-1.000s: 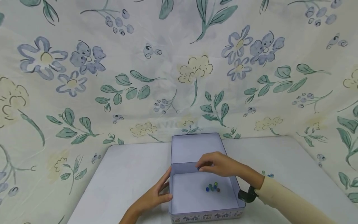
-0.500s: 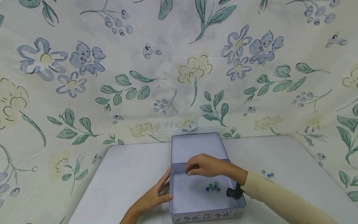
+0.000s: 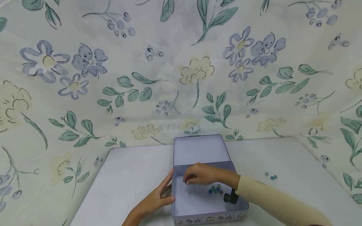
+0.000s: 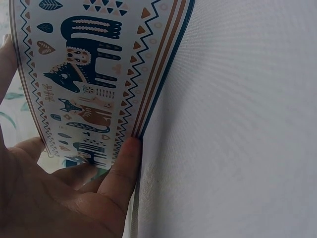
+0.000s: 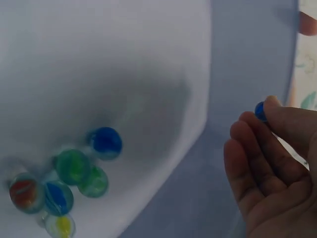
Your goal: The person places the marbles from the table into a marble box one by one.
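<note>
A pale lavender tin box (image 3: 195, 205) stands on the table with its hinged lid (image 3: 200, 150) tipped back. My left hand (image 3: 154, 197) rests against its left outer wall, fingers extended along it and thumb near the rim. In the left wrist view these fingers touch the animal-patterned side (image 4: 91, 89). Over the box's back left part, my right hand (image 3: 199, 174) pinches a blue glass marble (image 5: 259, 111) between thumb and fingertips. On the box floor lies a small cluster of marbles, among them a blue one (image 5: 106, 143), a green one (image 5: 73, 166) and a reddish one (image 5: 26, 192).
Outside the box, to its right, a greenish marble (image 3: 266, 174) and blue marbles (image 3: 273, 177) lie on the white table (image 3: 124, 175). A floral cloth (image 3: 169, 94) hangs behind the table. A black wrist camera (image 3: 231, 197) sits on my right wrist, over the box.
My right hand has moved left and lower over the box, with the marble still in its fingers. The left hand, box and clustered marbles have stayed in place.
</note>
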Demonstrator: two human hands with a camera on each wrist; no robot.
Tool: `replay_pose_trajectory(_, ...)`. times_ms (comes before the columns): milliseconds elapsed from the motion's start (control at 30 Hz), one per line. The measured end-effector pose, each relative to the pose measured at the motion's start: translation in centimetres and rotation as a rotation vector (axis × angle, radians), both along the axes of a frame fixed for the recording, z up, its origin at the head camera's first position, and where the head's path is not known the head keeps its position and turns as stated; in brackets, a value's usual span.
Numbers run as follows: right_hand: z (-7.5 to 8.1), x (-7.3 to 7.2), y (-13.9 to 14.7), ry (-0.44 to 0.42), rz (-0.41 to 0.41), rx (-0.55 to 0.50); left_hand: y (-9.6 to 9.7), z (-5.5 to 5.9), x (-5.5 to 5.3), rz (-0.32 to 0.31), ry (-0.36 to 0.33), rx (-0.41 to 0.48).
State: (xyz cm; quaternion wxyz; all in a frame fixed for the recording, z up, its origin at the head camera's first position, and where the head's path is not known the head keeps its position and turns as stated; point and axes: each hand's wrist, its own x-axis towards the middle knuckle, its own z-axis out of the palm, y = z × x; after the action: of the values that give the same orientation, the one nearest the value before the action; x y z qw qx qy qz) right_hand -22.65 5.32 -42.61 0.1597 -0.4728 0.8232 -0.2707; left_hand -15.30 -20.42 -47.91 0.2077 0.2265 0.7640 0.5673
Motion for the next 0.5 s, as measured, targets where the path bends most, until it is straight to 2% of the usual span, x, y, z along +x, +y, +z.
replay_pose_trajectory(267,-1.1,0.2,-0.8,0.05,0.018,0.049,-0.1,0.1,-0.3,-0.013,0.007,0.005)
replay_pose_trajectory(500,-2.0,0.3,-1.0,0.072,0.016,0.09,0.0,0.1,0.1,0.01,-0.006,0.005)
